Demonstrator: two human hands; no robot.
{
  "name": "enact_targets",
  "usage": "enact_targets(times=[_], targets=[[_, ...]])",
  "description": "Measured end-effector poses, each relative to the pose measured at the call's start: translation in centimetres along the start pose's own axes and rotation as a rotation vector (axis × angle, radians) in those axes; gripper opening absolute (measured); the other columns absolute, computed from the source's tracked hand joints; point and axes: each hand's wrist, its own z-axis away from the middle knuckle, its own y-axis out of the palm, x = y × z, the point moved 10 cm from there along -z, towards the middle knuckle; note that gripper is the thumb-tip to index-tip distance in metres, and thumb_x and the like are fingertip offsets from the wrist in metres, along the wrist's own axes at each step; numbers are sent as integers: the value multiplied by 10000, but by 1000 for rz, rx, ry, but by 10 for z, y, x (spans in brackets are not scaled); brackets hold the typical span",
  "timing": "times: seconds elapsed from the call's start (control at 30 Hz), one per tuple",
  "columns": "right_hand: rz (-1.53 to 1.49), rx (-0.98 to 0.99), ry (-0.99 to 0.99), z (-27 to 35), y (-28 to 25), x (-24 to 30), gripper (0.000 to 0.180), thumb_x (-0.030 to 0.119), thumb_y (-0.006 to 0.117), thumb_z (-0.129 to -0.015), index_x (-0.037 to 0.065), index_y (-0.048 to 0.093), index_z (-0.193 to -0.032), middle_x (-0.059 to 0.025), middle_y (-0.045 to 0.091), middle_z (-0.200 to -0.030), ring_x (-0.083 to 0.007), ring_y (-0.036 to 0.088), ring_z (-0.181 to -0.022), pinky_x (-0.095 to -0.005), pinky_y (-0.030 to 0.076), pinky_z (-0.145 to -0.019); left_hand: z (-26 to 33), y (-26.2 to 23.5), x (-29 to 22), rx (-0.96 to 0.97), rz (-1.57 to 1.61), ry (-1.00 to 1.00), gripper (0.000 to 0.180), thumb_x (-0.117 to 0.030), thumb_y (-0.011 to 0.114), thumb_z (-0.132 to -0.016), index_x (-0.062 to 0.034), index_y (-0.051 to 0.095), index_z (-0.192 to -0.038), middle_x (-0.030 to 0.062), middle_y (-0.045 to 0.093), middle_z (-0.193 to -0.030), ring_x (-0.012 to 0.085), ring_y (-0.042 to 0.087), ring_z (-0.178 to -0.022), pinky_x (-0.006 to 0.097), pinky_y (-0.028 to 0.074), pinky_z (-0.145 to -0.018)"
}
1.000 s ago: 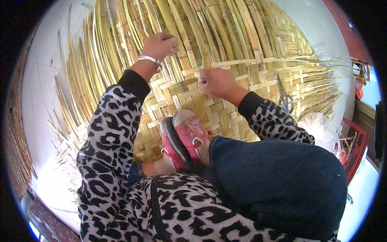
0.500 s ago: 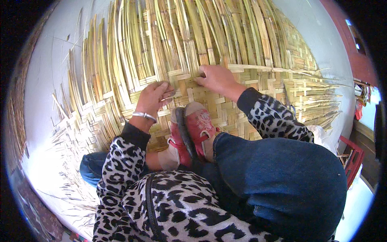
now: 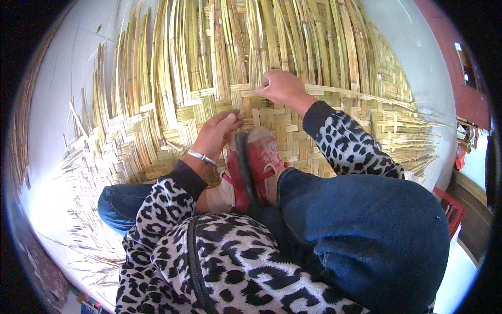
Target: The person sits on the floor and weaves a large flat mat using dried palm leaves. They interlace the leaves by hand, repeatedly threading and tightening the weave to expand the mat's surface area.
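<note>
A partly woven mat of split bamboo strips [image 3: 308,123] spreads beneath me, tightly plaited nearby, with long loose strips [image 3: 180,57] fanning away at the far side. A pale crosswise bamboo strip [image 3: 361,94] runs along the edge of the weave and passes under my right hand [image 3: 285,90]. The fingers of that hand are pinched on the strip. Lower and to the left, my left hand [image 3: 218,131], wearing a silver bangle [image 3: 202,157], is closed with fingertips together over the weave, close to my shoe tips. Whatever lies between those fingers is hidden.
My red shoes [image 3: 266,157] stand on the mat between my hands, a dark curved band [image 3: 244,165] lying along them. My jeans-clad knee [image 3: 371,225] fills the right. Loose strip ends [image 3: 418,123] stick out over the pale floor [image 3: 57,99]. A red slatted object [image 3: 452,209] stands far right.
My left hand has moved right and slightly down, its fingers drawn closer together. My right hand has shifted a little farther away along the crosswise strip. The view has shifted slightly.
</note>
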Motion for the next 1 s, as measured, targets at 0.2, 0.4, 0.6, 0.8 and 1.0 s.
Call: enact_targets(times=[0.2,0.4,0.6,0.8,1.0], targets=[[-34,-2,-33,13,-8,10,371,376,606,-804,10,655,-840,-203,661,-835,-386,636,-770,-484,505,-686,-10,12,8,62,-21,21,493,-293,544,-973,75,488,-1297,147,608,-1193,223,573,-1115,318,437,-975],[-96,53,-130,26,9,42,376,398,614,-812,29,657,-867,-191,665,-818,-388,641,-783,-495,507,-692,-13,27,6,181,-195,-8,461,-306,539,-971,51,536,-1263,92,620,-1108,158,564,-991,280,433,-909],[21,109,-81,18,16,47,339,377,626,-779,57,677,-876,-180,678,-849,-378,654,-815,-494,515,-711,-13,33,1,220,-263,-20,414,-291,538,-965,44,561,-1207,56,616,-1029,139,550,-933,286,441,-866],[5,174,24,12,22,40,320,359,643,-757,97,690,-935,-140,695,-897,-334,661,-841,-444,519,-727,-24,28,4,234,-401,-50,391,-287,547,-958,30,583,-1184,82,642,-1048,162,587,-958,293,458,-869],[12,123,-27,16,18,45,330,361,642,-760,85,680,-937,-150,690,-890,-338,658,-828,-441,516,-721,-2,-8,-4,-110,-231,149,378,-253,547,-957,14,579,-1222,84,663,-1070,167,618,-993,276,483,-826]])
